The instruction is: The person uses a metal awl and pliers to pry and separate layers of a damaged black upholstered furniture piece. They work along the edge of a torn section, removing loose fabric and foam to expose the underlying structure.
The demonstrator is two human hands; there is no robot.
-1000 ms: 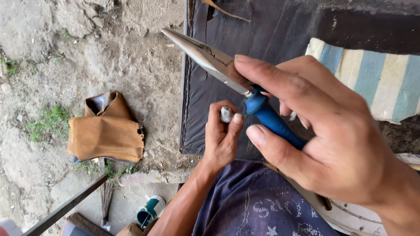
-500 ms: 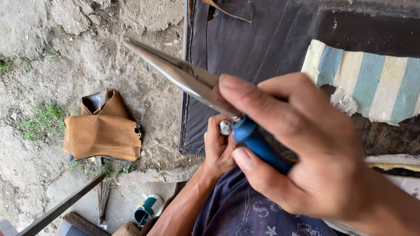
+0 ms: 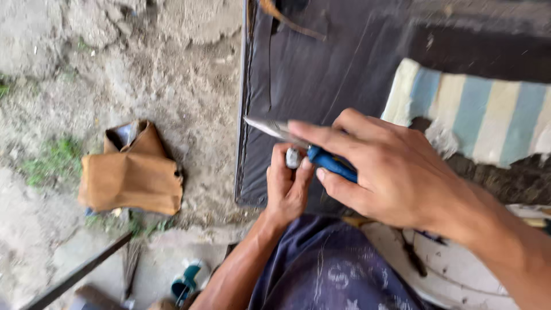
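Note:
My right hand (image 3: 396, 172) grips long-nose pliers (image 3: 275, 130) by their blue handles, the metal jaws pointing left over the dark sheet. My left hand (image 3: 285, 186) sits just below the pliers, fingers pinched on a small pale cylindrical piece (image 3: 293, 157) held upright close to the handles. Both hands hover above my lap, which is covered in dark blue patterned cloth (image 3: 338, 270). Whether the jaws touch the small piece is hidden by my fingers.
A large dark leather-like sheet (image 3: 310, 69) lies ahead on the rough concrete ground. A tan folded leather piece (image 3: 131, 178) lies to the left. A blue-and-cream striped cloth (image 3: 476, 112) is at right, a white rounded object (image 3: 459, 261) at lower right, a dark bar (image 3: 74, 275) at lower left.
My right hand has drawn the pliers down and to the right, so less of the jaws shows. The left hand keeps hold of the small piece; the view shifted slightly.

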